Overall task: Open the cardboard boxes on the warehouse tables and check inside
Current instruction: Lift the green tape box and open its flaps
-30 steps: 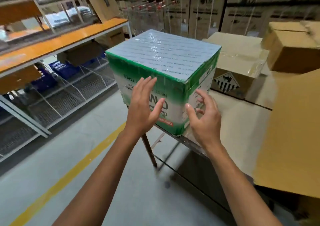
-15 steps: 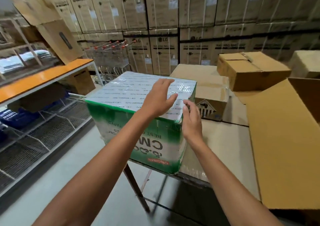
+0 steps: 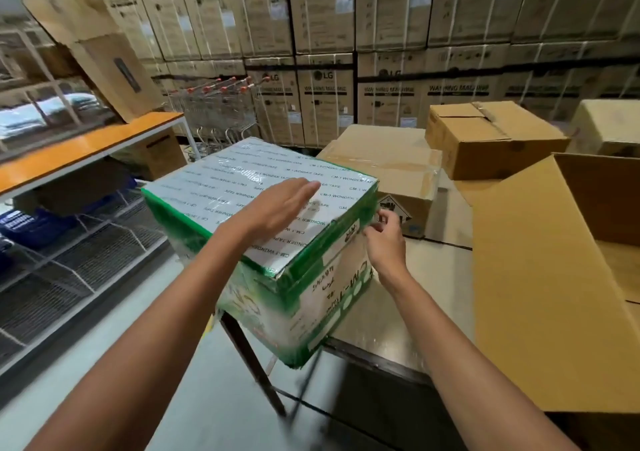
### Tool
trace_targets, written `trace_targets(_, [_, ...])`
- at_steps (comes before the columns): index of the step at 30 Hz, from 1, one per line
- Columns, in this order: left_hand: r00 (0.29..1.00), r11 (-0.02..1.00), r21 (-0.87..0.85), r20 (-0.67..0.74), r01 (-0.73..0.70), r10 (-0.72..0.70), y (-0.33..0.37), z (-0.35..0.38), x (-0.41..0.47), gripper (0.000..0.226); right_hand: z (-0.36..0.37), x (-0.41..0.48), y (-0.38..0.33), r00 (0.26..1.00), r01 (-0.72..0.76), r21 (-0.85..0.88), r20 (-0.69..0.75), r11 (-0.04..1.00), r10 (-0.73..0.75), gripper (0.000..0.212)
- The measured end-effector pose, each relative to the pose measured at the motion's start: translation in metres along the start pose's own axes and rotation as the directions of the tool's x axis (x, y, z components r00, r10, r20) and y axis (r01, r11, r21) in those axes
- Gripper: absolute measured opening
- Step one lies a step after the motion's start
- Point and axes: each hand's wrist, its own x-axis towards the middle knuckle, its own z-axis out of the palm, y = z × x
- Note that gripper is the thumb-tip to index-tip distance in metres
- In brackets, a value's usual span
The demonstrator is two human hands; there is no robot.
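1. The green box (image 3: 214,194) sits on the near corner of the table (image 3: 398,315). One corner of it sticks out past the table edge. It is still shut and wrapped in shiny clear film, so no one can look inside yet.
2. The left hand (image 3: 277,205) lies flat over the top of the green box, with straight fingers that hold nothing. I think it is there to keep the box from sliding while the other hand works. I cannot tell if the fingertips touch the lid.
3. The right hand (image 3: 384,239) is at the top right edge of the green box, fingers curled in. It looks like it is picking at the film to find a place to pull. I cannot tell if it has hold of any.
4. On the right, a big open box (image 3: 536,295) stands with its flaps up. Its inside is mostly hidden.
5. Just behind the green box is a taped brown box (image 3: 388,163), still shut. Farther right sits another brown box (image 3: 491,139) with its flaps folded down.
6. On the left is an orange shelf (image 3: 86,146).
7. Farther back are shopping carts (image 3: 221,111), pushed into each other to save room.
8. Last is a wall of tall boxes (image 3: 325,97), stacked high.
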Motion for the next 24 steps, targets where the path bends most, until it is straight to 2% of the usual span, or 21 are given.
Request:
trace_targets(2, [0.998,0.997,0.051,-0.029,0.057,-0.055,0.005,-0.001,0.001,0.059,-0.003,0.016,0.012,0.995,-0.083,-0.044,0.060,0.996,0.086,0.052])
trace_targets(4, [0.989,0.974,0.174,-0.064,0.142,-0.133,0.020,0.001,0.008,0.072,-0.002,0.026,0.029,0.971,-0.166,-0.113,0.154,0.980,0.182,0.053])
trace_targets(6, [0.975,0.926,0.305,-0.061,0.223,-0.215,0.046,0.013,0.019,0.089,0.000,0.025,0.050,0.936,-0.240,-0.107,0.238,0.965,0.259,0.046])
trace_targets(10, [0.905,0.814,0.409,-0.079,0.413,-0.419,0.071,0.062,0.031,0.102,0.006,0.020,0.102,0.927,-0.249,-0.019,0.286,0.968,0.243,0.028])
trace_targets(12, [0.902,0.783,0.452,-0.146,0.427,-0.407,0.065,0.078,0.029,0.102,0.002,0.016,0.107,0.903,-0.340,0.083,0.308,0.937,0.300,0.028])
trace_targets(15, [0.917,0.778,0.487,-0.243,0.397,-0.316,0.051,0.081,0.020,0.093,-0.011,0.011,0.110,0.888,-0.356,-0.005,0.309,0.935,0.340,0.048])
trace_targets(19, [0.945,0.791,0.534,-0.279,0.298,-0.169,0.034,0.079,-0.005,0.076,-0.018,0.001,0.127,0.872,-0.396,-0.003,0.313,0.918,0.377,0.043])
trace_targets(21, [0.943,0.829,0.495,-0.315,0.260,-0.107,0.026,0.075,-0.022,0.067,-0.018,-0.010,0.123,0.865,-0.419,0.045,0.322,0.907,0.384,0.031])
trace_targets(24, [0.922,0.877,0.408,-0.377,0.256,-0.093,0.017,0.066,-0.037,0.062,-0.009,-0.018,0.121,0.859,-0.380,0.040,0.387,0.924,0.336,0.039])
